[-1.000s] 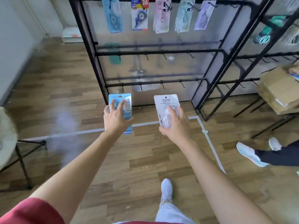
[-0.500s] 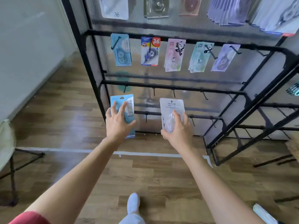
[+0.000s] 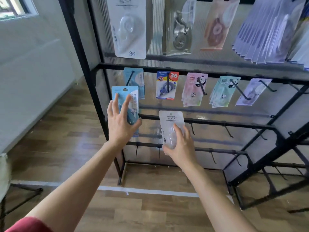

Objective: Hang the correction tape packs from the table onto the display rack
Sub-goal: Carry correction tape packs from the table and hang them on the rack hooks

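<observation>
My left hand (image 3: 120,122) grips a blue correction tape pack (image 3: 127,96), held upright just below and left of a matching blue pack (image 3: 136,81) that hangs on the black display rack (image 3: 167,69). My right hand (image 3: 181,147) holds a white clear-blister correction tape pack (image 3: 170,118) upright in front of the rack's lower hook bar. The middle bar carries more packs: a blue-and-red "36" pack (image 3: 167,85), a pink panda pack (image 3: 194,88), a mint panda pack (image 3: 223,91) and a lilac pack (image 3: 252,92).
Bigger packs hang on the top row, among them a white "36" pack (image 3: 129,27). Bare hooks line the two lower bars (image 3: 225,126). A second rack section (image 3: 275,156) angles off to the right. A wall stands left; a table edge (image 3: 4,171) shows at far left.
The view has come closer to the rack and tilted up. Both hands have risen with their packs; the blue pack now sits beside the hanging blue one.
</observation>
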